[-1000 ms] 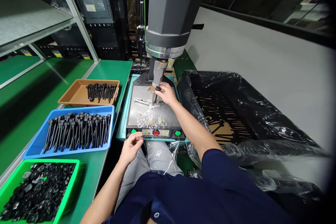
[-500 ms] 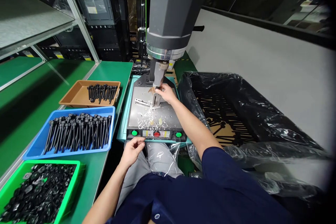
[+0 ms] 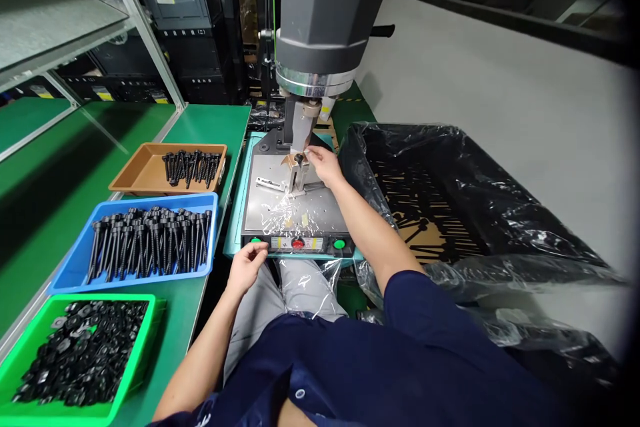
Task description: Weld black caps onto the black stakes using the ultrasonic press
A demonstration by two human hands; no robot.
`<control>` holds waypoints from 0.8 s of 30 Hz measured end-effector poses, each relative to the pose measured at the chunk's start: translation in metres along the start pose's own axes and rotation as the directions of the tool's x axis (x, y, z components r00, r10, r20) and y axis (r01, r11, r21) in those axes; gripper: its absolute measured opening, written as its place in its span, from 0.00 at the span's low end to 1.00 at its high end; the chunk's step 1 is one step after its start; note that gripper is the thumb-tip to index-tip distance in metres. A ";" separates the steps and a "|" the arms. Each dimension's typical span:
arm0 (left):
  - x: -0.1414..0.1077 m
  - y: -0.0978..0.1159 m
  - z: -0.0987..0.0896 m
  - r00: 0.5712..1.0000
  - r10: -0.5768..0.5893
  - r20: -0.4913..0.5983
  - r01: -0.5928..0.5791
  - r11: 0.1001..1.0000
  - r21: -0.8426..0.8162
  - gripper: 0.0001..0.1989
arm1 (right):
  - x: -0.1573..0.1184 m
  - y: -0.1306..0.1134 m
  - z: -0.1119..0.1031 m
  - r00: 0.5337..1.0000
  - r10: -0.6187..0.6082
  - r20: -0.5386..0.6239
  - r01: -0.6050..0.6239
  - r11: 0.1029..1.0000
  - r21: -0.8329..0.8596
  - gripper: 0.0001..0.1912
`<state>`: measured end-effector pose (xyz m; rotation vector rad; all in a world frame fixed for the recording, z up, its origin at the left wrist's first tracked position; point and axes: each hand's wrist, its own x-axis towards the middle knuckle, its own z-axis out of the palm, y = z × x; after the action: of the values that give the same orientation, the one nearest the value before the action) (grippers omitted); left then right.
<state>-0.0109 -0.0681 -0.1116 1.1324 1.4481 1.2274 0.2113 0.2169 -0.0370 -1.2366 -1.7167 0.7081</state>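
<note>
A small black part (image 3: 299, 158) sits in the upright metal fixture (image 3: 295, 178) on the press's steel plate (image 3: 270, 213), under the pale tool head (image 3: 302, 128). Just right of that part is my right hand (image 3: 324, 165), its fingers stretched toward the fixture and apart from the part; I see nothing held. My left hand (image 3: 247, 267) is at the front left of the control panel, loosely bent and holding nothing. Its fingertips lie close by the left green button (image 3: 256, 240) and partly cover it; whether they touch it I cannot tell.
To the left stand a brown tray (image 3: 137, 177) and a blue tray (image 3: 75, 257) of long black screw-like parts, and a green tray (image 3: 133, 360) of small black pieces. A plastic-lined bin (image 3: 500, 213) with black parts stands at right. Red (image 3: 297, 243) and green (image 3: 339, 244) buttons are on the panel.
My right hand has let go of the black part and drawn back slightly to the right. My left hand has moved from the panel's lower edge up to the left green button.
</note>
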 end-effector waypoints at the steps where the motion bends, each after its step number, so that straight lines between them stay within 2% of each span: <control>1: 0.004 0.001 -0.003 1.000 -0.002 -0.018 0.002 1.000 0.014 0.17 | -0.002 0.007 -0.006 0.998 0.060 -0.014 -0.061 0.994 -0.093 0.18; 4: 0.017 0.005 -0.010 0.996 -0.008 -0.090 0.014 0.998 0.066 0.17 | -0.012 0.028 -0.025 0.968 0.251 0.021 -0.215 0.868 -0.448 0.18; 7: 0.035 0.012 -0.012 0.988 0.003 -0.156 0.015 0.994 0.111 0.17 | -0.023 0.043 -0.038 0.927 0.371 0.052 -0.273 0.763 -0.585 0.16; 11: 0.065 0.022 -0.006 0.976 0.035 -0.214 0.013 0.976 0.218 0.14 | -0.034 0.051 -0.042 0.878 0.474 0.058 -0.333 0.695 -0.637 0.12; 16: 0.102 0.028 -0.003 0.960 0.075 -0.271 0.068 0.873 0.483 0.13 | -0.049 0.048 -0.032 0.839 0.543 0.031 -0.389 0.640 -0.662 0.18; 20: 0.123 0.028 -0.001 0.940 0.065 -0.334 0.171 0.759 0.629 0.17 | -0.065 0.047 -0.016 0.836 0.548 -0.035 -0.440 0.630 -0.640 0.25; 24: 0.137 0.024 0.006 0.956 0.079 -0.282 0.151 0.689 0.709 0.19 | -0.074 0.053 -0.004 0.841 0.522 -0.143 -0.505 0.664 -0.551 0.20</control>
<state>-0.0273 0.0700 -0.0978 1.4578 2.3008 0.7977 0.2464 0.1652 -0.1035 -2.2122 -1.6574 0.5268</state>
